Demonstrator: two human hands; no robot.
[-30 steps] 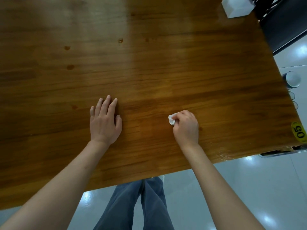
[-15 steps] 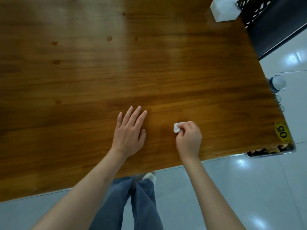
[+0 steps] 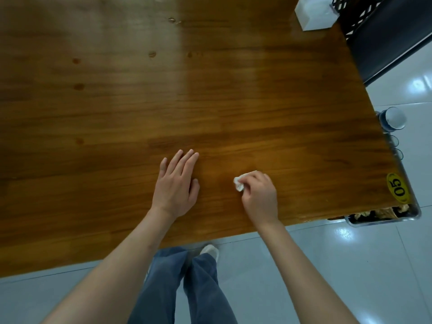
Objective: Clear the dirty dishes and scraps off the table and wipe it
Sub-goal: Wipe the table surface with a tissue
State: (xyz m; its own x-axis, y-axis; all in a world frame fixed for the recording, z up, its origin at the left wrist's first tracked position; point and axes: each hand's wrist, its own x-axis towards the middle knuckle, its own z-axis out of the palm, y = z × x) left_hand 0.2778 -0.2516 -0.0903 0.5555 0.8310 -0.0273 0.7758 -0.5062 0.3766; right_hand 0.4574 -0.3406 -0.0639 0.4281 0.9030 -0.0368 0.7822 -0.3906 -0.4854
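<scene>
Since no dishes or scraps show anywhere on the table (image 3: 268,108), the clearing part looks done and the work has moved on to wiping. The right hand (image 3: 259,197) pinches a small crumpled white tissue (image 3: 239,183) between curled fingers and presses it to the wood near the front edge, at about 5 o'clock from the table's middle. The left hand (image 3: 175,183) lies flat on the top just beside it, at about 9 o'clock from the tissue, fingers straight and close together, holding nothing. Several small dark spots remain on the far left part of the top, at about 10 o'clock from the left hand, such as one spot (image 3: 79,86); whether they are spills or knots in the wood I cannot tell, so some wiping probably remains there. A white box (image 3: 313,12) sits at the far right corner, at about 1 o'clock, and a metal tray (image 3: 383,217) with what looks like scraps juts out under the near right corner by the yellow 05 sticker (image 3: 397,187). Compared with a second ago, the left hand has slid rightward toward the tissue, while the right hand has barely shifted its wad on the wood.
</scene>
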